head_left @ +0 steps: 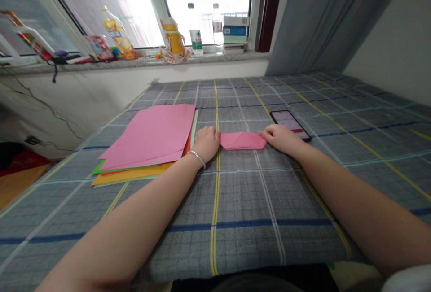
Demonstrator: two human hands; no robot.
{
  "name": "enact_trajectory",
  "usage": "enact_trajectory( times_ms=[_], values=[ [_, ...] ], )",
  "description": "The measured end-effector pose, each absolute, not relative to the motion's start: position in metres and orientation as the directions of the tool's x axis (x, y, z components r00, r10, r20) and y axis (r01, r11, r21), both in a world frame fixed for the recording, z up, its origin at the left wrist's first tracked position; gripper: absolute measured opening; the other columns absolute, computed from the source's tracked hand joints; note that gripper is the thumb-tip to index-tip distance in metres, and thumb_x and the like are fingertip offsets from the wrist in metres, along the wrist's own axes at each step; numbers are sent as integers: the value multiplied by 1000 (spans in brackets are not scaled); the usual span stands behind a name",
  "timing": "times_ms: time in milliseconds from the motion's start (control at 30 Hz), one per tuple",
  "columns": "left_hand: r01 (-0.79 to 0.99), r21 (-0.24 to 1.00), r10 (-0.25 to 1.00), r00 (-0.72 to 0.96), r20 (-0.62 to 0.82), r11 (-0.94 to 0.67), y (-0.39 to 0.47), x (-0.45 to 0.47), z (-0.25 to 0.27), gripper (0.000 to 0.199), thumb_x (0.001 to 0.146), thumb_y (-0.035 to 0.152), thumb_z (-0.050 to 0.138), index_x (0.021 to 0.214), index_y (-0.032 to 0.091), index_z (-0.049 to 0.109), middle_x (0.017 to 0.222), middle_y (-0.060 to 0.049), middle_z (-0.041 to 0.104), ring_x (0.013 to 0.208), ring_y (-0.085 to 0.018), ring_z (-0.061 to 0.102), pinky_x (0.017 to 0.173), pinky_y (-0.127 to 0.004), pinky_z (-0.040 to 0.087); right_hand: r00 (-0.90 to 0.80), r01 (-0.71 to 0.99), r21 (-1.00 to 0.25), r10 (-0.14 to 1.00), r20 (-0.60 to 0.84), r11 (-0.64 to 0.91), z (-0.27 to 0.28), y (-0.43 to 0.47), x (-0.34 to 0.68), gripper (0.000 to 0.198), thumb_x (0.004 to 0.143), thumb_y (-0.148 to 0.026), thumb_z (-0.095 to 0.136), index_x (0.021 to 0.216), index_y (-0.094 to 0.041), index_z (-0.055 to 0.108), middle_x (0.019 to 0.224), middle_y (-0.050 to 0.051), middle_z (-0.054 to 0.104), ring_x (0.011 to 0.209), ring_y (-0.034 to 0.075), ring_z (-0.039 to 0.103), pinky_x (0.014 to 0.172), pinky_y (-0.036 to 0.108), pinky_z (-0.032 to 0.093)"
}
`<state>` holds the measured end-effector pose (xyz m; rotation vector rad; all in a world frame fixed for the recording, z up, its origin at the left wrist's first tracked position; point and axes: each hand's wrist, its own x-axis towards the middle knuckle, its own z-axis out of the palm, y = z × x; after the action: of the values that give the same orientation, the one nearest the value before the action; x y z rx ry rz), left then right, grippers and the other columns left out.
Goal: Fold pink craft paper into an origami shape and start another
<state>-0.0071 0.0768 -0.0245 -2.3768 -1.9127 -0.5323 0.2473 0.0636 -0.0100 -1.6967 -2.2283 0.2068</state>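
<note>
A piece of folded pink paper (241,141) lies flat on the checked cloth, long and narrow with slanted corners. At its left end is my left hand (208,141), closed with the fingers curled against the paper's edge; a silver bangle is on that wrist. My right hand (279,137) pinches the opposite end between thumb and fingers. Just beyond the right hand rests a phone (291,124) with its screen lit. To the left of my left hand is a stack of coloured paper (151,132), pink on top, with orange, green and red edges showing below.
Grey checked cloth (242,193) covers the surface. On the windowsill (144,62) stand an orange drink bottle (118,35), a yellow cup with a strap (174,41), two clear bottles and stacked boxes (235,31). A grey curtain (313,23) hangs at right.
</note>
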Motion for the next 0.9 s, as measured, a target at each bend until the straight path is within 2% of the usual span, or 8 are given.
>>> enact_trajectory(
  times_ms=[167, 333, 467, 600, 700, 900],
  values=[
    [971, -11, 921, 231, 313, -240, 69, -7, -23, 35, 96, 30, 34, 87, 13, 63, 96, -16, 64, 97, -29, 59, 93, -47, 39, -279, 922, -225, 944, 175, 315, -11, 63, 242, 41, 93, -43, 37, 62, -21, 50, 75, 6, 62, 72, 19, 55, 62, 30, 35],
    [964, -76, 924, 265, 275, -254, 62, -5, -18, 37, 96, 30, 33, 88, 13, 65, 101, -16, 64, 101, -31, 58, 99, -51, 35, -299, 928, -178, 938, 173, 328, -13, 60, 237, 44, 86, -61, 45, 67, -21, 48, 85, 7, 61, 77, 20, 56, 64, 31, 38],
    [948, -60, 892, 316, 323, -314, 60, -5, -18, 33, 96, 29, 34, 96, 13, 63, 104, -14, 64, 104, -29, 58, 105, -52, 30, -325, 910, -203, 925, 196, 362, -17, 61, 236, 44, 81, -64, 50, 70, -21, 50, 88, 7, 60, 82, 22, 56, 68, 32, 40],
    [846, 11, 783, 487, 387, -532, 59, -2, -21, 36, 99, 33, 29, 115, 15, 57, 120, -10, 62, 122, -23, 50, 116, -49, 15, -388, 877, -217, 898, 208, 429, -20, 65, 237, 42, 83, -60, 52, 67, -21, 51, 85, 7, 59, 83, 22, 56, 72, 33, 41],
    [777, 53, 743, 577, 338, -627, 59, 0, -23, 43, 100, 37, 23, 129, 17, 49, 135, -7, 55, 132, -21, 42, 118, -48, 5, -420, 865, -200, 883, 210, 460, -23, 68, 237, 39, 84, -56, 51, 70, -20, 55, 85, 8, 61, 85, 23, 56, 77, 34, 42],
    [759, 81, 756, 620, 210, -646, 60, 2, -22, 51, 100, 41, 19, 141, 18, 38, 147, -6, 43, 138, -20, 35, 118, -49, -2, -423, 872, -165, 880, 218, 460, -27, 69, 235, 37, 86, -54, 50, 81, -19, 62, 91, 9, 63, 90, 25, 54, 82, 37, 41]
  ],
)
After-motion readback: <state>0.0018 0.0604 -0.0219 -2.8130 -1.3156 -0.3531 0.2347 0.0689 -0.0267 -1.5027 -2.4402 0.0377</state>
